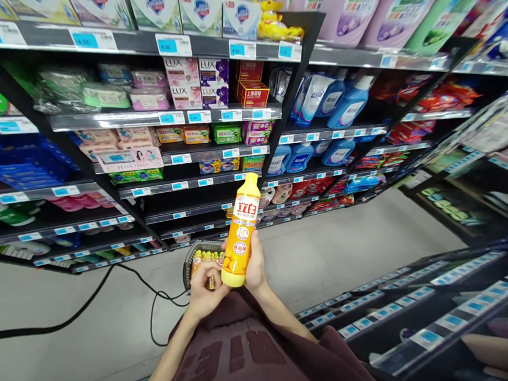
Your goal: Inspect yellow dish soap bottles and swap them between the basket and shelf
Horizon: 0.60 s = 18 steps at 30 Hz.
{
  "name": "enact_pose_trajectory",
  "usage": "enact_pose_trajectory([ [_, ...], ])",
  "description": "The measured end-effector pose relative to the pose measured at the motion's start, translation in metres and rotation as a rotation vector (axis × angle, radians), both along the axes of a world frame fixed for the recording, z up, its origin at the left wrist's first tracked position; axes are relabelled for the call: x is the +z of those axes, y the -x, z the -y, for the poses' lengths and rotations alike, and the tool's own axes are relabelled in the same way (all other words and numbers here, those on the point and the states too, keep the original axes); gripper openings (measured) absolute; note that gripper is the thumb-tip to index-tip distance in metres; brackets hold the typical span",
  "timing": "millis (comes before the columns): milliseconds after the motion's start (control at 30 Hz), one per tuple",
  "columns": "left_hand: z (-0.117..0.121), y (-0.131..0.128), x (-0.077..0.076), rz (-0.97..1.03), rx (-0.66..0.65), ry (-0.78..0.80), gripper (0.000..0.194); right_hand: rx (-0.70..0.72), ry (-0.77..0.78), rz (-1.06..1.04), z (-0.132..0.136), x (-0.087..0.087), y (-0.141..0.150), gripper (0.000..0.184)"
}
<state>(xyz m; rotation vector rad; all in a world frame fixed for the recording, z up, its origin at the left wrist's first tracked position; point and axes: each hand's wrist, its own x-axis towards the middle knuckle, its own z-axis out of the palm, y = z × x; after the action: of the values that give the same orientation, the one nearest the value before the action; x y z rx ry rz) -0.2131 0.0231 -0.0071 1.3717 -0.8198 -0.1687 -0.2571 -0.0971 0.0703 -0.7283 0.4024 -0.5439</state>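
An upright yellow bottle (242, 230) with an orange label and a yellow cap is held in front of me, low in the middle of the view. My right hand (255, 266) wraps around its back and lower right side. My left hand (203, 291) has its fingers curled against the bottle's bottom left edge. Just behind the hands, a dark basket (197, 255) on the floor holds more yellow bottles.
Dark shelves (206, 120) with soap boxes and blue detergent bottles run along the left and back. Another shelf unit (437, 308) with blue price tags stands close on the right. A black cable (99, 296) trails over the grey floor. My maroon clothing fills the bottom.
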Motion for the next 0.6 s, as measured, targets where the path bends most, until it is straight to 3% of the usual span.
enact_pose_trajectory([
  [600, -0.0016, -0.0022, -0.0014, -0.097, -0.043, -0.066, 0.029, -0.001, 0.004, 0.019, 0.0008, -0.0017, -0.0005, 0.059],
])
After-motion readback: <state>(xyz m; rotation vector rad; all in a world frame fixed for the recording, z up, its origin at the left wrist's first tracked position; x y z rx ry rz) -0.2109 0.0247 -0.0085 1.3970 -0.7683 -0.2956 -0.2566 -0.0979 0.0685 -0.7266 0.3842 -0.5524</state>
